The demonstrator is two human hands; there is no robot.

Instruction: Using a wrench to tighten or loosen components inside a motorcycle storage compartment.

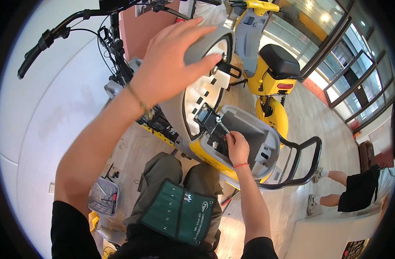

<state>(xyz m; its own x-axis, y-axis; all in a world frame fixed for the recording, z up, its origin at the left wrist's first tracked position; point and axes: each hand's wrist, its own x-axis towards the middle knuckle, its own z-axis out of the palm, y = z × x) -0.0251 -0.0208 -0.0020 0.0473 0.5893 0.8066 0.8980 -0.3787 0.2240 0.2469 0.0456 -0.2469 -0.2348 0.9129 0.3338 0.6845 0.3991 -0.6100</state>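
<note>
My left hand [176, 64] grips the top of a raised grey scooter seat [171, 108], whose white underside faces right, thumb near a black latch bracket [227, 69]. My right hand [237, 149] holds a slim silver wrench [223, 127] against the black hinge bracket [206, 116] at the seat's base. Below lies the open grey storage bucket [258, 146] in the yellow scooter body [201, 151]. Across my lap is a green tool roll [176, 211] with a few small wrenches in it.
Another yellow scooter [271, 116] stands behind. Black handlebars [42, 43] reach in at upper left. A plastic basket of tools [103, 198] and loose pliers [227, 200] sit low. A person's legs [348, 194] show at right, near a white cabinet [312, 235] and glass doors.
</note>
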